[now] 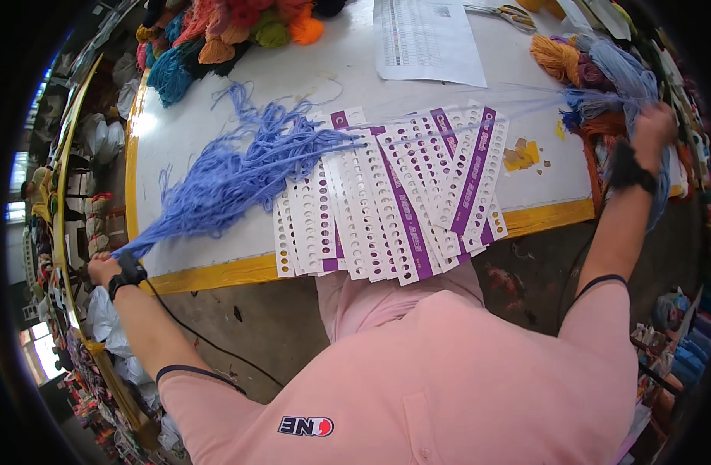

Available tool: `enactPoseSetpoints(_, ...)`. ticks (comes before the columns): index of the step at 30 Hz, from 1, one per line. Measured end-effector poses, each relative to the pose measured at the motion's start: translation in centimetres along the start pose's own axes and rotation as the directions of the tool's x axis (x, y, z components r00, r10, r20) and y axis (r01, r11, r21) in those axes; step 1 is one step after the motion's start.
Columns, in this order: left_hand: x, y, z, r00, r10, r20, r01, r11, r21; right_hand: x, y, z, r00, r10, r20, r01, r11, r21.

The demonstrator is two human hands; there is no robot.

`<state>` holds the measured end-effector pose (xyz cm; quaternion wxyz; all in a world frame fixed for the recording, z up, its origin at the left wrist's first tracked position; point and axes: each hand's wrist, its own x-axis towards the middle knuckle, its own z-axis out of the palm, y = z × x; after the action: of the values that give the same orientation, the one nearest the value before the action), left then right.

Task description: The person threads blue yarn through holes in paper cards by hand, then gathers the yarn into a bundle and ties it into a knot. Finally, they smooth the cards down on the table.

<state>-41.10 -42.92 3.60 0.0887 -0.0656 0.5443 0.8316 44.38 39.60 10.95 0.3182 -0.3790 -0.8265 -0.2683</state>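
A large loose hank of periwinkle-blue yarn (224, 174) is stretched over the left half of the white table. My left hand (104, 269), past the table's left front corner, is closed round the gathered end of the hank. Far out to the right, my right hand (656, 128) is closed and raised, with thin blue strands running taut from the hank to it. Those strands pass above a fanned stack of white and purple cards with punched holes (394, 205) at the table's front edge. Part of the hank lies over the cards' left side.
Colourful yarn skeins (239, 27) are heaped at the back left. More yarn bundles (557, 58) lie at the right edge, beside my right arm. A printed sheet (429, 43) and scissors (510, 14) are at the back. Yellow tape (545, 215) borders the table (537, 186).
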Motion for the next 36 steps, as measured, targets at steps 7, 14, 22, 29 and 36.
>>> enactPoseSetpoints(7,-9.2,-6.6,18.5,0.955,-0.017,0.297,0.071,0.983,-0.172,1.4,-12.9,-3.0,0.984,-0.179,0.006,0.159,0.887,0.434)
enactPoseSetpoints(14,-37.4,-22.4,37.1,0.538,-0.669,0.513,0.496,0.743,0.449,-4.6,-35.3,-2.5,0.580,-0.596,0.556,-0.506,0.272,0.818)
enactPoseSetpoints(22,-39.6,-27.6,39.4,0.318,-0.865,0.389,0.655,0.497,0.569,-5.3,-36.5,-1.2,0.611,-0.519,0.597,-0.544,0.273,0.794)
enactPoseSetpoints(29,-41.9,-31.6,39.1,0.684,-0.399,0.610,-0.326,0.581,0.746,-5.1,-36.3,-1.2,0.611,-0.522,0.595,-0.605,0.177,0.777)
enactPoseSetpoints(36,-40.6,-30.1,39.0,0.549,-0.575,0.607,-0.053,0.700,0.712,-4.5,-36.4,-1.1,0.617,-0.609,0.498,-0.426,0.273,0.863)
